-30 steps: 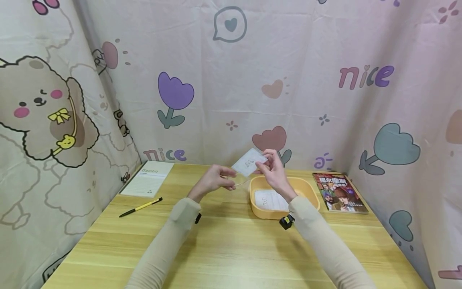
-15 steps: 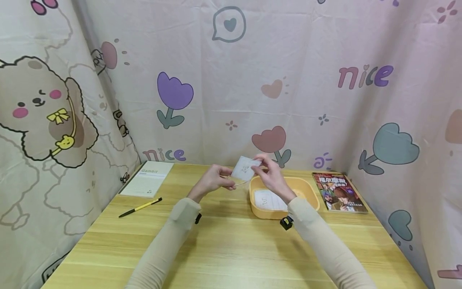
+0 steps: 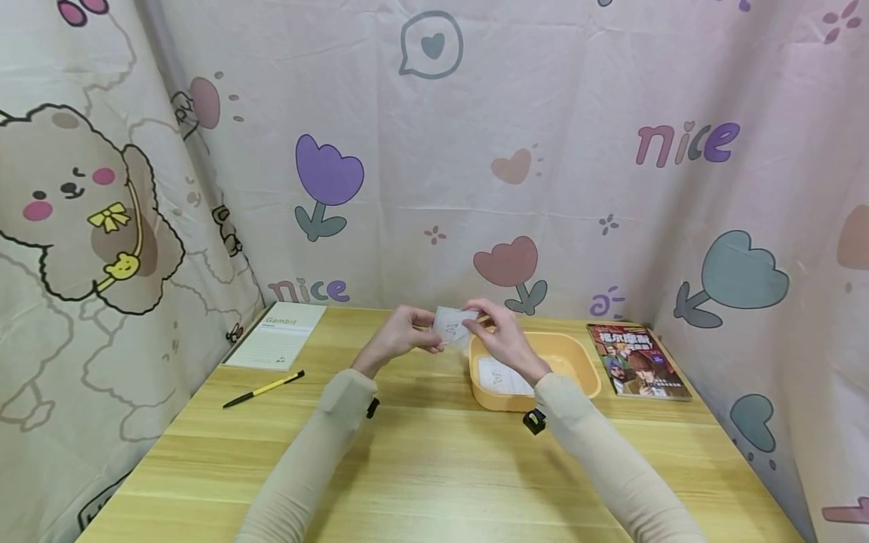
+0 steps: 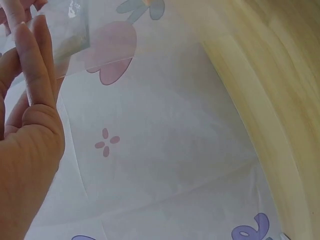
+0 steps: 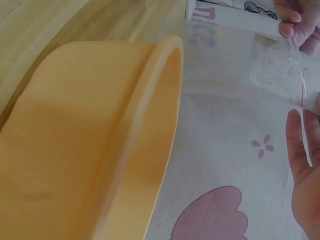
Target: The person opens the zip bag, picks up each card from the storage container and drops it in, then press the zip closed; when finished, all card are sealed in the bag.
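Between the hands is a folded white paper (image 3: 451, 324) with a small grey print. My right hand (image 3: 501, 336) pinches its right edge between thumb and fingers. The fingers of my left hand (image 3: 402, 333) grip the mouth of a clear plastic zip bag (image 5: 220, 65), which has a red line along its opening. In the right wrist view, part of the paper lies within the bag and the rest sticks out of the mouth. Below my right hand stands a yellow plastic basin (image 3: 505, 403), with another printed white paper (image 3: 501, 377) inside.
At the back left lies a notepad (image 3: 278, 335) marked "Gambit", with a yellow and black pen (image 3: 265, 390) in front of it. A colourful comic book (image 3: 638, 362) lies right of the basin. A patterned curtain (image 3: 421, 151) hangs behind the wooden table (image 3: 434, 467).
My right hand has moved left and down with the paper, turning it and bringing it into the bag's mouth. My left hand has stayed nearly in place, holding the bag.
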Motion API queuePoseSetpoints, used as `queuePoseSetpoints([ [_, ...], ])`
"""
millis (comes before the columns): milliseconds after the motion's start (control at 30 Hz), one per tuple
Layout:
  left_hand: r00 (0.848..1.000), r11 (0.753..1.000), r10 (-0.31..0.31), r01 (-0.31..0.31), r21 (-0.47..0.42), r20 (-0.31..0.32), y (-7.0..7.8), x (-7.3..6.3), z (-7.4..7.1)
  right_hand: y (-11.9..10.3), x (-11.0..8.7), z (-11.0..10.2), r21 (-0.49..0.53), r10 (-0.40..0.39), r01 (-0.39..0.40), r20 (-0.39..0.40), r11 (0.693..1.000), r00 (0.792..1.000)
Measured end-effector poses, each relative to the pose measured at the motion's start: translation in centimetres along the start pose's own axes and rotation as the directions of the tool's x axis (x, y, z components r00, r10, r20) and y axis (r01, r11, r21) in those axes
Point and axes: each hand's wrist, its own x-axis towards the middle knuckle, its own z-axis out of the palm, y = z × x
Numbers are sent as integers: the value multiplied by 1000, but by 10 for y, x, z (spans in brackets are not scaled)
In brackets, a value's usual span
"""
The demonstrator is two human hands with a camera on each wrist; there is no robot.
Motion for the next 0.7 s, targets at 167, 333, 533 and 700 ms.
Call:
queuePoseSetpoints([
  [167, 1000, 1000, -2, 2, 0, 5, 2, 0, 0, 4, -1, 0, -16, -34, 34, 5, 999, 999],
  [333, 1000, 1000, -19, 19, -10, 7, 3, 0, 0, 7, -2, 2, -23, -58, 58, 6, 998, 998],
  [533, 999, 999, -36, 36, -7, 0, 3, 1, -2, 13, -2, 4, -34, -63, 64, 32, 997, 998],
  [700, 999, 999, -52, 52, 0, -6, 2, 3, -5, 18, 0, 5, -28, -36, 38, 52, 999, 998],
])
